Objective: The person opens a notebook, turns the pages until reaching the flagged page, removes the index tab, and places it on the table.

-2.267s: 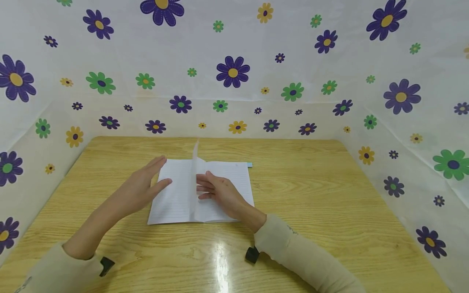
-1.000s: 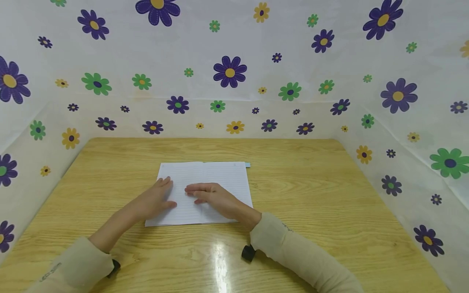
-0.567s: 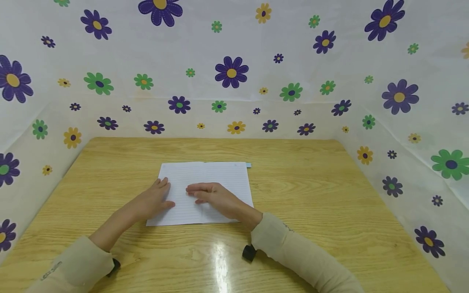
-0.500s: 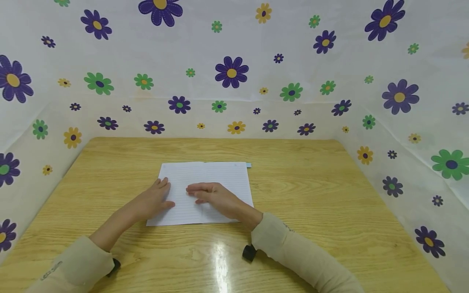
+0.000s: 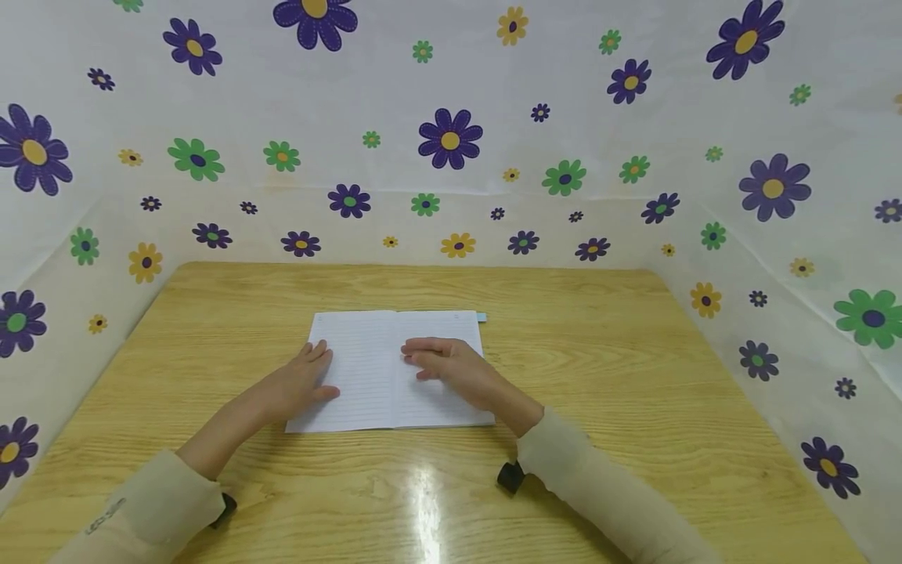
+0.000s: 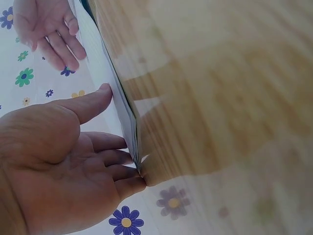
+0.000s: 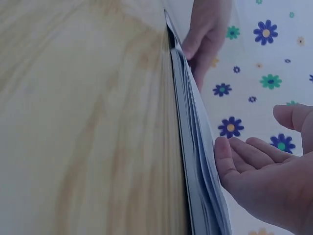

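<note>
An open lined notebook (image 5: 361,376) lies flat on the wooden table, both pages blank apart from the ruling. My left hand (image 5: 294,388) rests on the left page's outer edge, fingers extended and thumb apart. In the left wrist view, that hand's fingertips (image 6: 128,183) lie at the edge of the pages. Over the right page, close to the centre fold, is my right hand (image 5: 461,372), its fingers loosely extended with nothing held. Its little finger is at the paper in the right wrist view, where the notebook (image 7: 198,161) shows a stack of slightly separated sheets.
A small light-blue tab (image 5: 482,317) sticks out at the notebook's upper right corner. The wooden table (image 5: 599,352) extends around the notebook, enclosed by a white flowered cloth (image 5: 395,94) at the back and sides. Black wrist devices (image 5: 510,476) hang below the cuffs.
A page that stood upright at the fold was laid over to the left. My left hand moved down onto the left page; my right hand has since shifted right, from the left page past the fold.
</note>
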Demonstrator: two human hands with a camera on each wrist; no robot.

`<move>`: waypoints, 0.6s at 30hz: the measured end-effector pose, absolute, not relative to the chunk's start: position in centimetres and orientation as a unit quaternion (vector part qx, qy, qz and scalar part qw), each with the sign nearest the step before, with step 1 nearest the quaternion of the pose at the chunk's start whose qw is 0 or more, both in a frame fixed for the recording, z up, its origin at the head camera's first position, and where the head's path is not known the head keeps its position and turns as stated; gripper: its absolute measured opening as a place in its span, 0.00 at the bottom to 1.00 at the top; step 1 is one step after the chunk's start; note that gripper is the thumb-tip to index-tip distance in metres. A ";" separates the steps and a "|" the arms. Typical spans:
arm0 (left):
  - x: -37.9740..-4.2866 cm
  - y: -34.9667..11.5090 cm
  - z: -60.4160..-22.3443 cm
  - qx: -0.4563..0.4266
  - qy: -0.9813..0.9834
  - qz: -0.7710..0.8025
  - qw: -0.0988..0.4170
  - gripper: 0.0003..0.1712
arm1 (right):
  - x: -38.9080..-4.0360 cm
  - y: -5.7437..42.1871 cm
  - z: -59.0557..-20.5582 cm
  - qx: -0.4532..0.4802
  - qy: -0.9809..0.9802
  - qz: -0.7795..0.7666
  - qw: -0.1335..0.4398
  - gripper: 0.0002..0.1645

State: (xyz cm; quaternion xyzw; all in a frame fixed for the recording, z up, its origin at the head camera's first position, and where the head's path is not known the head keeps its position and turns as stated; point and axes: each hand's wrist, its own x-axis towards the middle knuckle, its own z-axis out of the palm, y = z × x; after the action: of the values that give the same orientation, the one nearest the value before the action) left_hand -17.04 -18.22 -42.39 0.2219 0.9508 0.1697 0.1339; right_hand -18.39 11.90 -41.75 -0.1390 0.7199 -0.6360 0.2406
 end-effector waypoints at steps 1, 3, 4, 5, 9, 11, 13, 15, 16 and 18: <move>-17.0 -18.2 -42.4 0.222 0.951 0.170 0.135 0.42 | -18.4 12.5 -41.7 -0.135 0.725 -0.634 0.234 0.26; -17.0 -18.2 -42.3 0.221 0.950 0.172 0.136 0.42 | -18.4 13.7 -41.6 -0.122 0.739 -0.626 0.217 0.27; -17.0 -18.1 -42.3 0.221 0.950 0.173 0.136 0.42 | -18.4 14.3 -41.5 -0.116 0.742 -0.626 0.210 0.27; -16.9 -18.1 -42.2 0.222 0.950 0.173 0.136 0.42 | -18.4 14.8 -41.5 -0.110 0.747 -0.624 0.203 0.27; -16.9 -18.1 -42.2 0.224 0.950 0.169 0.136 0.42 | -18.4 16.8 -41.4 -0.107 0.785 -0.588 0.163 0.28; -16.9 -18.1 -42.2 0.225 0.950 0.168 0.137 0.42 | -18.4 17.6 -41.4 -0.113 0.818 -0.547 0.138 0.28; -16.9 -18.1 -42.2 0.226 0.950 0.167 0.138 0.42 | -18.3 18.3 -41.4 -0.121 0.845 -0.508 0.116 0.29; -16.9 -18.1 -42.1 0.227 0.949 0.169 0.137 0.42 | -18.4 18.7 -41.6 -0.135 0.865 -0.473 0.097 0.30; -16.8 -18.1 -42.1 0.228 0.949 0.170 0.137 0.42 | -18.4 19.0 -41.7 -0.145 0.873 -0.456 0.090 0.31; -16.8 -18.2 -42.0 0.228 0.948 0.172 0.138 0.42 | -18.6 19.2 -42.0 -0.163 0.884 -0.428 0.088 0.34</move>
State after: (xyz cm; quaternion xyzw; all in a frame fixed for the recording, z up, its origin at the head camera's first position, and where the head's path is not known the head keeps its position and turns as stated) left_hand -16.77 -18.17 -42.04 0.2276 0.9484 0.1721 0.1382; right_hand -18.58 19.25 -41.98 -0.1633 0.8844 -0.4282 0.0881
